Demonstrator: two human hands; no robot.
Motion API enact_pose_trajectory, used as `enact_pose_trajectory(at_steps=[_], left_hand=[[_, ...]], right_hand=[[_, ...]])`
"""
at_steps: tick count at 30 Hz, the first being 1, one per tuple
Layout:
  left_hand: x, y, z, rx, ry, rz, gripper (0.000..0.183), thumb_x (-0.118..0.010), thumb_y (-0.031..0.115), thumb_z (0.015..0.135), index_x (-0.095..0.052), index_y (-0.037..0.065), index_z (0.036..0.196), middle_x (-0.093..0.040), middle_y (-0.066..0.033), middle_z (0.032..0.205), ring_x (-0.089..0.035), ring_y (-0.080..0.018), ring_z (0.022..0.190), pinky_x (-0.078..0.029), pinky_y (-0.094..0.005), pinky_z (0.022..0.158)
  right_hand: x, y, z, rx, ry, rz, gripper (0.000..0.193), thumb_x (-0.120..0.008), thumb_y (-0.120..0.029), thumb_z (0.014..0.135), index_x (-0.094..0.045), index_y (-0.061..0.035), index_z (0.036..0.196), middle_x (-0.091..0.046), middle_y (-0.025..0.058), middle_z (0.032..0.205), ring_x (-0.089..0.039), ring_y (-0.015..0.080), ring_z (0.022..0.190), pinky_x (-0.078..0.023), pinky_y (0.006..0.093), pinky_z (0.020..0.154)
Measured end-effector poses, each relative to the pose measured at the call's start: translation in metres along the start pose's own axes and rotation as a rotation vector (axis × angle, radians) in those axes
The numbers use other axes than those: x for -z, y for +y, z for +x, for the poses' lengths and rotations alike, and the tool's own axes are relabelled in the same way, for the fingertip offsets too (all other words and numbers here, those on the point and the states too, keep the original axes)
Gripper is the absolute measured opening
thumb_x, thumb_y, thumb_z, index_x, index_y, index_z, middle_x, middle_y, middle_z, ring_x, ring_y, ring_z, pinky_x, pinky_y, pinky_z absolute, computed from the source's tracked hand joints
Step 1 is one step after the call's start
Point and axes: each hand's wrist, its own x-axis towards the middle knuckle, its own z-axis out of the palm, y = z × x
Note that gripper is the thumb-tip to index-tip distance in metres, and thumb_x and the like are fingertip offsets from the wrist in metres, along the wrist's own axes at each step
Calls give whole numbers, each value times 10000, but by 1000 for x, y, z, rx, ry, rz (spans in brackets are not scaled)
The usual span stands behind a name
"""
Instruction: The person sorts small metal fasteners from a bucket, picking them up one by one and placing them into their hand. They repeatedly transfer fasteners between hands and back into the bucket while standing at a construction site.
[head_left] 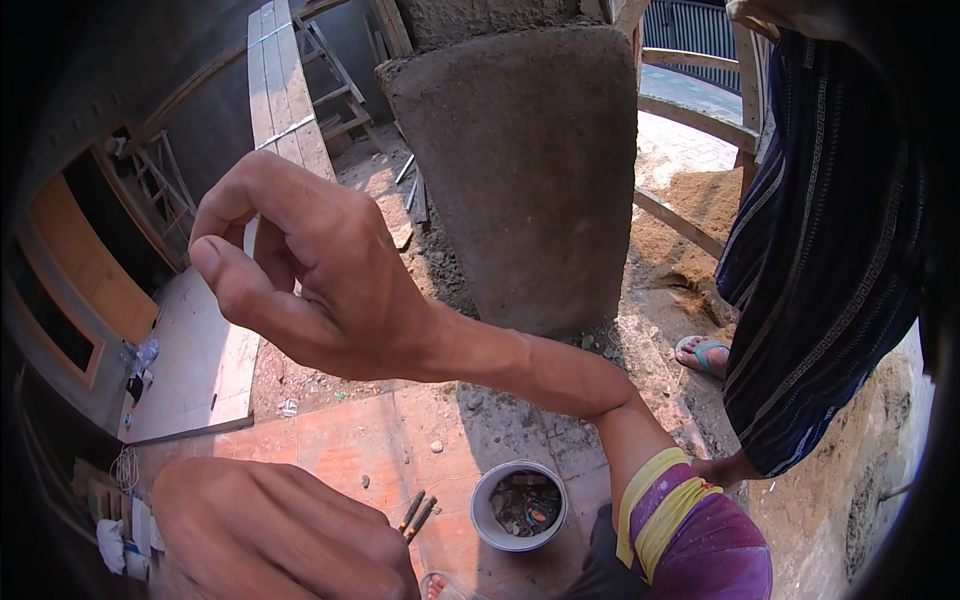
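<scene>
My right hand (318, 270) is raised in the middle left, its arm reaching across from the lower right in a purple and yellow sleeve. Its fingers curl in toward the thumb; whatever they pinch, if anything, is too small or hidden to name. Lower left and close to the camera, my left hand (280, 530) shows its back with fingers bent under, so their tips are hidden. Just beyond its knuckles, two dark and orange tool handles (412, 515) appear against the tiled floor. A white bucket (483, 525) with debris inside stands between the hands and my right sleeve.
A grey plastered pillar (520, 180) rises ahead. To the right stands a person in a dark patterned cloth (820, 250), with a sandalled foot (705, 355). Long boards (275, 90) and a ladder (335, 75) lean behind. Sand (700, 220) lies by wooden rails; a pale panel (195, 370) lies left.
</scene>
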Motion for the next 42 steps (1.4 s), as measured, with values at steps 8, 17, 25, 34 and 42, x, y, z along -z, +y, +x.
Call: enact_pose_trajectory(at_steps=[8, 17, 25, 34, 42], left_hand=[[-2, -6, 2, -56, 22, -31, 155, -817, 114, 929, -816, -34, 885, -764, -86, 755, -654, -123, 586, -521, -243, 506], [25, -12, -1, -86, -123, 45, 223, -718, 144, 1043, -735, -33, 1177, -780, -84, 760, -653, -114, 517, -486, -204, 411], [24, -29, -17, -159, 445, 49, 288, -650, 219, 1090, -583, -58, 1046, -623, -63, 603, -615, -96, 456, -501, -185, 403], [57, -24, -26, -199, 603, 162, 342, -425, 295, 1185, -581, -5, 1232, -561, 4, 540, -525, -67, 383, -475, -169, 381], [60, -25, -30, -141, 956, 355, 489, -493, 386, 1159, -595, -21, 1409, -549, 30, 709, -495, -15, 449, -488, -138, 491]], right_hand=[[1, -6, 1, -36, -16, 12, 114, -668, -63, 965, -590, 15, 935, -632, 127, 850, -699, 219, 714, -549, 354, 617], [-7, 4, 2, 72, 16, -9, 134, -695, -144, 998, -639, -22, 988, -656, 31, 736, -500, 36, 487, -372, 243, 431], [1, -2, 2, 2, -44, -6, 130, -677, -60, 972, -577, 16, 940, -648, 128, 795, -706, 227, 684, -563, 362, 596], [-1, -2, 1, -52, -28, 64, 147, -644, -110, 1014, -593, 17, 960, -653, 150, 783, -690, 240, 661, -539, 368, 575], [-1, 6, 2, -11, -105, 169, 331, -624, -316, 1054, -570, 10, 1031, -703, 150, 811, -681, 208, 592, -536, 352, 533]])
